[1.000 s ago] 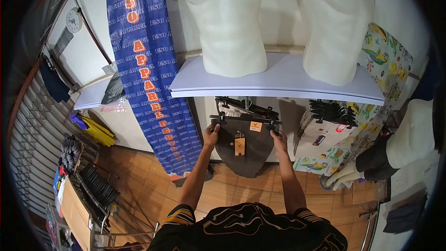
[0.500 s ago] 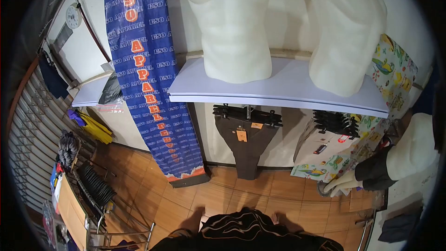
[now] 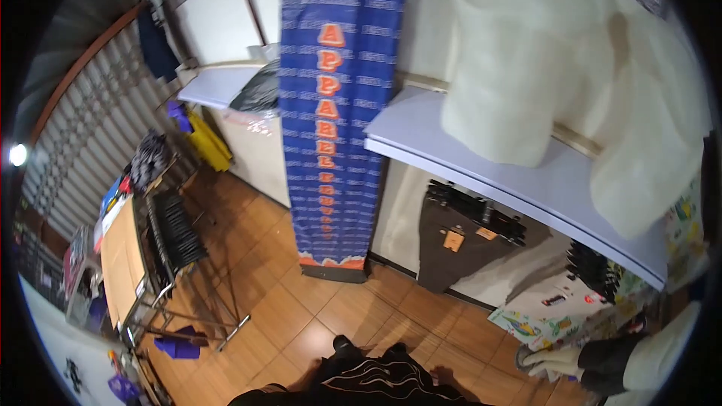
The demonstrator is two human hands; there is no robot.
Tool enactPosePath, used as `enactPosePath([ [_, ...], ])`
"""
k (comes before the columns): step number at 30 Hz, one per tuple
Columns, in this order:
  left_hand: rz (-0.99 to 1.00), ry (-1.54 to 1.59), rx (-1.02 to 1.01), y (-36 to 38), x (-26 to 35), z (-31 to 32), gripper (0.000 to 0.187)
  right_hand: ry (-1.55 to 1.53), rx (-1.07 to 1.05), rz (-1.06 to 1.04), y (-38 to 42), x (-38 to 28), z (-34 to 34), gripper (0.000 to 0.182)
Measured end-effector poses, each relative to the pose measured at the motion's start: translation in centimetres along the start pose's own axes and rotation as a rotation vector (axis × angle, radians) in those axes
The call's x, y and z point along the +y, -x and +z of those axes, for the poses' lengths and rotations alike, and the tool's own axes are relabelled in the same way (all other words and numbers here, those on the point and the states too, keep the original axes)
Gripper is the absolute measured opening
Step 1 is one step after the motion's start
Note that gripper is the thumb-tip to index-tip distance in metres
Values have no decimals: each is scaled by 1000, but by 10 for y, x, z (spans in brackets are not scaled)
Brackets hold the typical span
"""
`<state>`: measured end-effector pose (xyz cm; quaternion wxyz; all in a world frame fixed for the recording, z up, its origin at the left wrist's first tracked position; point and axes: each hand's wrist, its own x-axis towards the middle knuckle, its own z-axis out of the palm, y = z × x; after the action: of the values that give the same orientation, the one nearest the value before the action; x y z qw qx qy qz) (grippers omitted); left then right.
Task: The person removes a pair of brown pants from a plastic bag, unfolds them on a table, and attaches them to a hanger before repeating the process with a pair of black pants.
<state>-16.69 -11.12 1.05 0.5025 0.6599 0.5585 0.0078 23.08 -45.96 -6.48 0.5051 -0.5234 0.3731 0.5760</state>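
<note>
At the bottom edge, my right hand [image 3: 444, 376] hangs low beside my black patterned shirt [image 3: 376, 380]. It is small and blurred, and its fingers do not show clearly. Only a sliver of my left arm [image 3: 275, 387] appears at the other side of the shirt; the left hand itself is hidden. Neither hand visibly touches any object. My dark shoes [image 3: 343, 343] stand on the tiled floor [image 3: 316, 331]. Ahead of me is a tall blue banner [image 3: 331, 135] with orange letters.
White torso mannequins [image 3: 504, 90] stand on a lilac shelf [image 3: 466, 150]. Dark trousers [image 3: 451, 256] hang beneath. At left are a wooden-topped table [image 3: 120, 263], a rack of black hangers [image 3: 174, 233] and a purple item [image 3: 180, 343] near the floor. A leg mannequin [image 3: 654, 361] is at right.
My view has turned left, so the banner, shelf and mannequins sit further right. My left hand has dropped out of sight behind the shirt; my shoes have come into view.
</note>
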Motion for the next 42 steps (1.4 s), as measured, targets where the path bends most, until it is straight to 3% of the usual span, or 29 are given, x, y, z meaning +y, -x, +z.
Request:
enactPosePath([
  [1,22,50,15,-3,-4,-3,41,43,-13,-51,-6,-15,19,24],
  [2,34,103,24,-8,-7,-7,42,220,-4,-314,7,-37,55,23],
  [4,0,161,60,-4,79,-32,35,631,59,-434,18,-91,120,21],
  [5,-91,234,59,-21,83,-38,33,835,91,-496,27,-112,153,20],
  [7,-184,388,47,-46,88,-50,34,471,57,-518,51,-125,218,21],
  [11,-164,520,-36,-61,63,-83,41,590,31,-665,83,-109,315,26],
  [14,-244,418,-101,-56,53,-121,44,586,-180,-686,68,-61,356,25],
  [16,-176,649,-225,-78,0,-142,45,588,-311,-622,44,-24,372,27],
  [18,-183,429,-64,-81,-9,-180,47,558,-480,-452,-15,-1,386,29],
  [21,-195,257,121,-89,-35,-227,48,823,-144,-521,33,46,454,28],
  [25,-155,297,216,-100,-42,-279,48,848,-214,-567,65,66,525,25],
  [28,-131,342,254,-112,-18,-306,47,854,-273,-624,74,59,575,24],
  [29,-78,275,268,-100,20,-325,44,860,-294,-643,65,50,590,24],
  [32,81,467,256,-147,28,-331,42,894,-279,-708,77,32,648,24],
  [39,274,510,124,-213,116,-385,40,925,-346,-835,135,-14,783,31],
  [42,380,565,184,-227,158,-420,36,877,-413,-865,156,-30,836,31],
])
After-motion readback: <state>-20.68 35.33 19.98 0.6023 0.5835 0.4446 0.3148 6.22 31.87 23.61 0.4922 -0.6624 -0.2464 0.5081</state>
